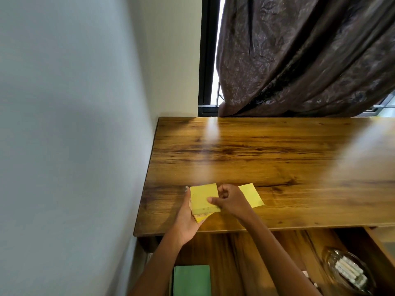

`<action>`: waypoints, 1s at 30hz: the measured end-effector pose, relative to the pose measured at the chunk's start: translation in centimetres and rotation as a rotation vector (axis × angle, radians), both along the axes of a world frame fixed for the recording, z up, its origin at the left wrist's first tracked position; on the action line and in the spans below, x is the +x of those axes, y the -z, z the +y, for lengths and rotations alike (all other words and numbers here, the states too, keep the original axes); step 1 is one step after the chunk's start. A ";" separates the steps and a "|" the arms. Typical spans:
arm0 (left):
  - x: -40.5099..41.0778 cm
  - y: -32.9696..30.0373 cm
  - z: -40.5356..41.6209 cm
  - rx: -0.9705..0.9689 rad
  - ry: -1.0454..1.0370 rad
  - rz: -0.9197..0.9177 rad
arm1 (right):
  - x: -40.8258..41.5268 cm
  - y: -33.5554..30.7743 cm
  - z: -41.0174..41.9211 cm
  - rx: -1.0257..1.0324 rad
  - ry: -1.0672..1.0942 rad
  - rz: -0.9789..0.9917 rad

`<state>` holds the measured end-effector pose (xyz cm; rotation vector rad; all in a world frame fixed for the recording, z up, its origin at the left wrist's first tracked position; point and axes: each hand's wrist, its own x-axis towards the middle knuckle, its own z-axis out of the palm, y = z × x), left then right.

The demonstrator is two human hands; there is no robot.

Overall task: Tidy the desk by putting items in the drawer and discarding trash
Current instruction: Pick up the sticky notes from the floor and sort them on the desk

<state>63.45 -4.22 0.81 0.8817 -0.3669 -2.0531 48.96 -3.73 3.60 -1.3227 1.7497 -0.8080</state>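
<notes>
Head view, single frame. Left hand [188, 218] cradles a yellow sticky-note pad [203, 198] from below, palm up; its fingers curl up along the pad's left edge, with fingertips showing at the far-left corner. A second, thinner yellow pad [201, 217] lies under the first, offset toward the wrist and also resting in the left palm. Right hand [229, 202] pinches the top pad's right edge between thumb and forefinger; its other fingers are curled in.

Location: the pads are held just above the near-left part of the worktop [277, 159], not resting on it. A loose yellow sheet [252, 195] lies flat on the worktop just beyond the right fingers, partly hidden by that hand.

Orientation: the top pad is nearly square, faces up and is tilted slightly toward the camera. Its slightly longer axis runs away from the body, and its thick, soiled edge faces the wrist.

Handling (judgement): light, stiff enough as a block, but the sheets flex and can peel or fan. Best gripped across the thickness at the edges, both pads together. The loose sheet is flimsy and likely needs a fingernail lift or a slide to the worktop edge.

The open drawer [245, 263] lies below the wrists and holds a green book [192, 280] and a glass dish [348, 272] of white sticks.
</notes>
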 end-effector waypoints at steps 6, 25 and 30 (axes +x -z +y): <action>-0.2 -0.1 0.0 0.060 0.010 -0.105 | 0.9 0.9 0.8 -0.062 -0.065 0.169; -0.2 -1.1 0.4 -0.017 0.036 -0.125 | 0.3 2.3 0.5 -0.307 0.142 0.345; 0.0 -0.8 0.4 0.012 0.039 -0.099 | -2.5 2.9 1.3 0.106 0.274 0.676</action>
